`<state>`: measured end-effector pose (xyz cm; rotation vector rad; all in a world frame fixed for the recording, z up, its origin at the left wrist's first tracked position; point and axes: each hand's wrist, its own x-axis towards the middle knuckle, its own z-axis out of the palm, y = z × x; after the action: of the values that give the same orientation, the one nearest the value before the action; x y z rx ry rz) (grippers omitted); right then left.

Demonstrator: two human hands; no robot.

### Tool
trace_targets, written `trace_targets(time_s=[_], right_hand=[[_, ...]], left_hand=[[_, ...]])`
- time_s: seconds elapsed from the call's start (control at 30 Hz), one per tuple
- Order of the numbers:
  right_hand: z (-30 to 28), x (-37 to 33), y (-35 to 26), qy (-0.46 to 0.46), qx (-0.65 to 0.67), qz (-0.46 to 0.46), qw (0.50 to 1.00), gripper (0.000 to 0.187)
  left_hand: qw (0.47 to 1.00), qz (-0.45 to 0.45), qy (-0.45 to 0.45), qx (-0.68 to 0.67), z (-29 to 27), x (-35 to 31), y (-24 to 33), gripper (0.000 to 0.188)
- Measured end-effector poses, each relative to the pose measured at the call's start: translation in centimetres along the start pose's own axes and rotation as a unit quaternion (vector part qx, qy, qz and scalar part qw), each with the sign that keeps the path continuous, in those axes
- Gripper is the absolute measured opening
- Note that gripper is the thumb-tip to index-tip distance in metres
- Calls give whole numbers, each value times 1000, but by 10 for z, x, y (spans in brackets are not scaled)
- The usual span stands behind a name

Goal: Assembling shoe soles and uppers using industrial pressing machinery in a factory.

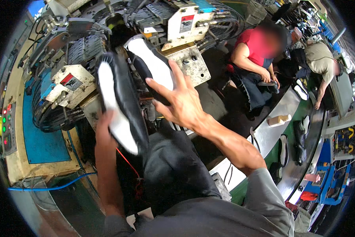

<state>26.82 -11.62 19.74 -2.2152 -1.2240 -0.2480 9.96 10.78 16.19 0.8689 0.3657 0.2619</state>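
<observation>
A black shoe upper (pixel 127 96) with a white bottom is tilted lengthwise in front of the machine, slightly smeared by motion. My left hand (pixel 104 128), also blurred, grips its near left side, thumb over the white bottom. Just right of it lies a second black shoe upper (pixel 142 67), white bottom up, its far end close to the machine's clamping parts. Over this one's near end is my right hand (pixel 183 103), fingers stretched and spread, some tips at the white surface. That hand covers part of the shoe, and whether it bears any weight does not show.
The shoe machine (pixel 69 85) with hoses and metal plates fills the far left; its lit button panel (pixel 8 128) stands left. At right, a conveyor (pixel 288 118) carries several shoes. A seated person (pixel 253 59) handles a dark shoe; another person (pixel 321 63) leans over the line.
</observation>
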Motion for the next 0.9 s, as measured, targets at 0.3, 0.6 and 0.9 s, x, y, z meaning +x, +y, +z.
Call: trace_targets(time_s=[0.3, 0.6, 0.9], right_hand=[[83, 48, 7, -4, 51, 29, 998, 67], [113, 28, -31, 25, -62, -66, 996, 84], [130, 68, -24, 67, -53, -94, 992, 82]], left_hand=[[979, -20, 46, -196, -52, -168, -82, 118], [977, -60, 148, -145, -60, -187, -117, 94], [964, -142, 107, -196, -58, -179, -137, 86]])
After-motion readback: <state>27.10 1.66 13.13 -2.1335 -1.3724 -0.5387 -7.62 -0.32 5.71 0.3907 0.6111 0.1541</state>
